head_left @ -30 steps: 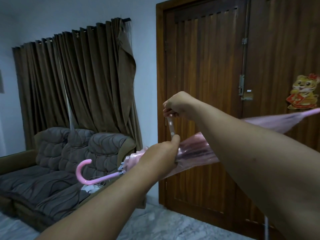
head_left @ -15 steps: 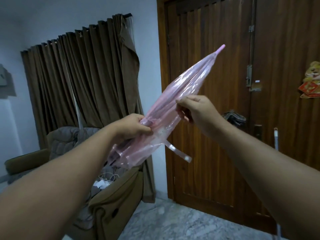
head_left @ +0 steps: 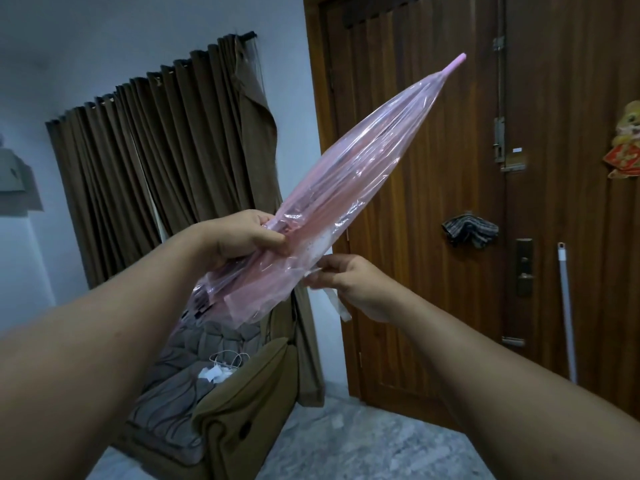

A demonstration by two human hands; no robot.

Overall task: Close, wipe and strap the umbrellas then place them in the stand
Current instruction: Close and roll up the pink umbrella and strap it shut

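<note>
A closed, see-through pink umbrella [head_left: 360,174] slants up to the right in front of me, its pink tip near the door's top. My left hand [head_left: 242,237] is closed around the folded canopy near its lower third. My right hand [head_left: 349,282] is just below the canopy and pinches the umbrella's clear strap [head_left: 337,304], which hangs down from my fingers. The handle end is hidden behind my left forearm. No stand is in view.
A brown wooden door [head_left: 433,306] fills the right side, with a dark cloth [head_left: 469,230] on its handle and a white pole [head_left: 568,313] leaning on it. A sofa [head_left: 221,410] with white cables stands below left, brown curtains [head_left: 166,161] behind it. The floor is marble.
The umbrella swung from lying level to pointing up and right. My right hand left the upper canopy, dropped below it and took hold of the loose strap.
</note>
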